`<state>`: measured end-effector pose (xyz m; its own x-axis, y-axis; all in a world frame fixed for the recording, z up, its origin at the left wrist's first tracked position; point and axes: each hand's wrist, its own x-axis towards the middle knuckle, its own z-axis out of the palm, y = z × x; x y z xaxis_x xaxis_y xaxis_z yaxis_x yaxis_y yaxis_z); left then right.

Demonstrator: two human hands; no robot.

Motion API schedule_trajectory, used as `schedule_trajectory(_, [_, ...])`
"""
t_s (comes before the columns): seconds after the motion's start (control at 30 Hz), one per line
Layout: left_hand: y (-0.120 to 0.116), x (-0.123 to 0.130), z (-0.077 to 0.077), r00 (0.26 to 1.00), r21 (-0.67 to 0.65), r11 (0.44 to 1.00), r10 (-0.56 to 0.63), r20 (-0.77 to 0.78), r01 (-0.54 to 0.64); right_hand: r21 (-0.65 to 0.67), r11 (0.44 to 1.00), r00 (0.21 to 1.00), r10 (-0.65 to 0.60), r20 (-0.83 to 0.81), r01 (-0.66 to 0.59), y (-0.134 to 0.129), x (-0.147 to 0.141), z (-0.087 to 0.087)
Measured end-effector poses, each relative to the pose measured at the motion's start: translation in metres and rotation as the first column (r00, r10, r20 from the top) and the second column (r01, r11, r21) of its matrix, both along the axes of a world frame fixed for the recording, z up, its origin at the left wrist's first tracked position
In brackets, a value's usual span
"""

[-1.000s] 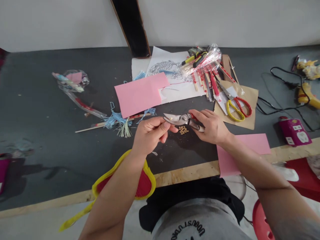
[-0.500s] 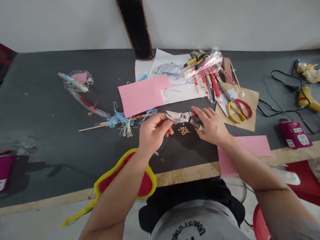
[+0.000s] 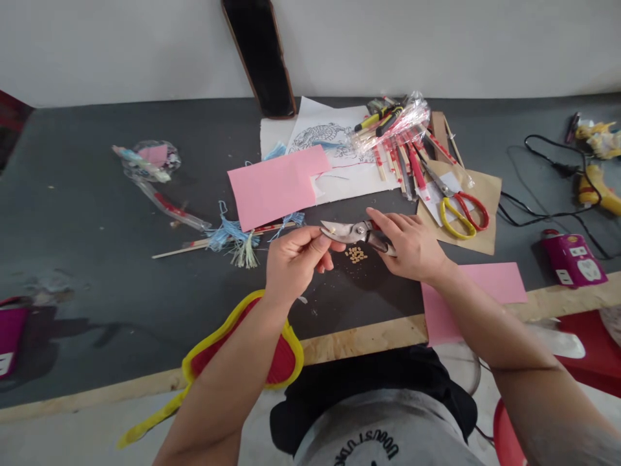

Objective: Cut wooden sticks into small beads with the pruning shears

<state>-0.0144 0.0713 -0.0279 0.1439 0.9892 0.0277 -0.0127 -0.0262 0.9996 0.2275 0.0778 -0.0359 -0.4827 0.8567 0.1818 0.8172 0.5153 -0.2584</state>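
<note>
My right hand [image 3: 410, 244] grips a pair of pruning shears [image 3: 350, 232] with red on the handle, their blades pointing left. Thumb and fingers of my left hand [image 3: 297, 257] are pinched together at the blade tips; a tiny pale bit shows between the blades, and whatever the fingers hold is mostly hidden. On the dark tabletop just below the shears lies a small pile of short tan cut pieces [image 3: 356, 254]. Beyond my left hand lie thin wooden sticks [image 3: 187, 247] with blue tassels [image 3: 228, 234] across them.
Pink paper [image 3: 276, 188] overlaps a dragon drawing [image 3: 324, 134] at the back. Red-and-yellow-handled scissors [image 3: 458, 210] rest on brown paper, beside bagged chopsticks [image 3: 400, 145]. A phone [image 3: 262, 61] leans on the wall. A yellow-edged red piece [image 3: 279, 356] overhangs the front edge. A cable [image 3: 524, 223] runs right.
My left hand has shifted slightly left and down, and the shears' blades sit slightly lower. My right hand keeps its hold on them. The cut pieces lie in much the same pile.
</note>
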Motion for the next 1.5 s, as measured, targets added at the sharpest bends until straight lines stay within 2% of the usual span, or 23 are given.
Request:
schedule_trajectory(0.2, [0.001,0.001,-0.001,1.000,0.010,1.000,0.007,0.014,-0.007,0.030,0.996,0.994,-0.080,-0.070,0.082,0.001,-0.002,-0.003])
schedule_trajectory(0.33, [0.001,0.002,0.000,0.999,0.025,1.000,-0.002,0.043,0.001,0.041,0.997,0.993,-0.061,-0.100,0.065,-0.001,-0.002,-0.001])
schedule_trajectory(0.7, [-0.002,0.001,0.002,0.998,0.047,0.999,-0.029,0.062,0.026,0.098,0.993,0.997,-0.071,-0.028,0.073,0.002,-0.003,-0.003])
schedule_trajectory(0.8, [-0.001,-0.001,0.001,0.998,0.050,0.998,-0.034,0.044,0.032,0.068,0.996,0.998,-0.056,-0.030,0.058,0.004,-0.004,-0.004])
schedule_trajectory(1.03, [0.001,-0.005,-0.002,0.978,-0.074,0.981,-0.169,0.125,0.179,0.026,0.999,0.998,-0.023,-0.053,0.024,0.003,0.000,-0.003])
schedule_trajectory(1.27, [0.004,-0.007,0.006,0.941,-0.194,0.936,-0.247,0.230,0.293,0.018,1.000,0.996,-0.015,-0.087,0.017,0.005,0.002,-0.004])
schedule_trajectory(1.5, [0.004,-0.011,0.008,0.942,-0.175,0.932,-0.288,0.173,0.317,0.042,0.999,0.995,0.027,-0.093,-0.023,0.004,0.003,-0.003])
